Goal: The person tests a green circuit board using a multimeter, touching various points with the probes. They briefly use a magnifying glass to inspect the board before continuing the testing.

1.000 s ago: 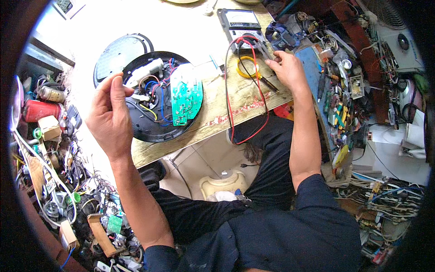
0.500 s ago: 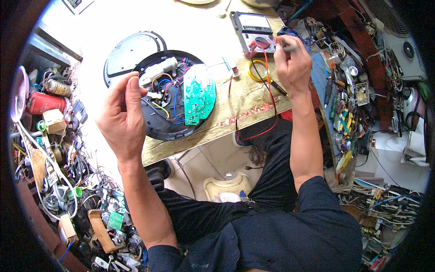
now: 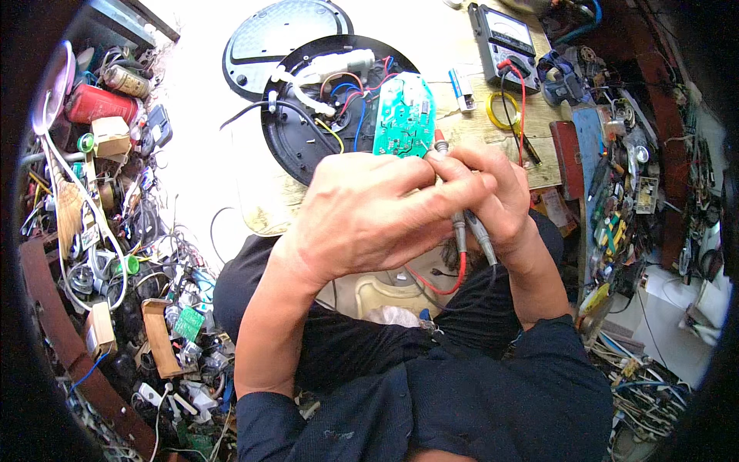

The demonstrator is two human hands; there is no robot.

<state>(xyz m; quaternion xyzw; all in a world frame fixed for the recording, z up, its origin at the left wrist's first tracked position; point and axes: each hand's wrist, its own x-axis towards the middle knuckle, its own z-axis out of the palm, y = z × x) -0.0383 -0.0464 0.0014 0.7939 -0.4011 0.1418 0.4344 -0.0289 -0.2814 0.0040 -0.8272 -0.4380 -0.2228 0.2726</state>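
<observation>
My left hand [image 3: 362, 212] and my right hand [image 3: 504, 200] overlap near the table edge, both closed around two test probes [image 3: 479, 235], one red-tipped, their leads hanging below. Just beyond my fingers lies a green circuit board [image 3: 404, 115] on a round black housing [image 3: 296, 146] with coloured wires and a white motor-like part [image 3: 339, 65]. The exact grip and the probes' middles are hidden. Another black round cover [image 3: 258, 61] lies behind. The probe leads run from an analog multimeter [image 3: 504, 38] at the back right, near a yellow coil [image 3: 502, 110].
A small white pack [image 3: 462, 88] lies on the wooden table [image 3: 254, 208]. Dense piles of cables, parts and boxes [image 3: 112, 135] line the left. A blue board with tools [image 3: 589, 154] and more clutter stand on the right. My legs are below the table edge.
Both hands have come together in front of the housing. The probes have left the multimeter's side and are in my hands. The view has shifted, so the table appears farther right.
</observation>
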